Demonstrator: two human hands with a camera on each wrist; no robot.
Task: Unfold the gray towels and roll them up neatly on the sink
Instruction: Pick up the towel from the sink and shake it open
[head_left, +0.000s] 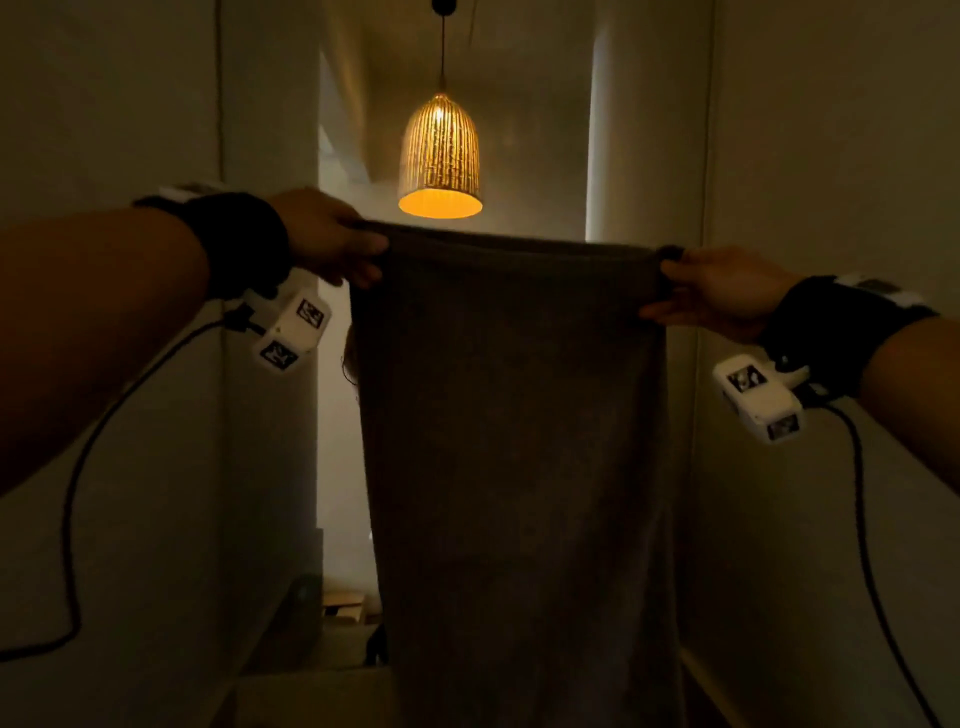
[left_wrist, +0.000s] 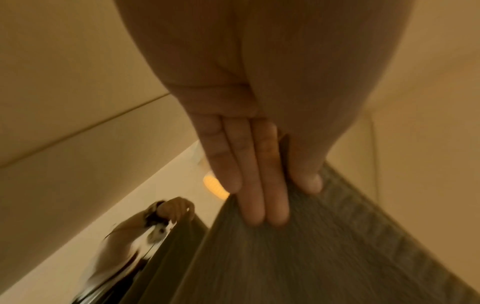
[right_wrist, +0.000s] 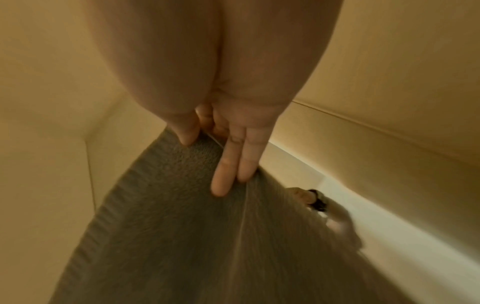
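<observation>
Gray towel hangs unfolded between my left hand and right hand, each pinching a top corner, before pale walls beneath a glowing woven pendant lamp.

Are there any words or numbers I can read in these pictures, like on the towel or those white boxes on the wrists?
No words or numbers can be read anywhere.
White box at the left wrist: black-and-white square patterns, not letters.
White box at the right wrist: the same kind of patterns, no letters.
Gray towel: no label or tag shows.
Hanging lamp: no writing.
</observation>
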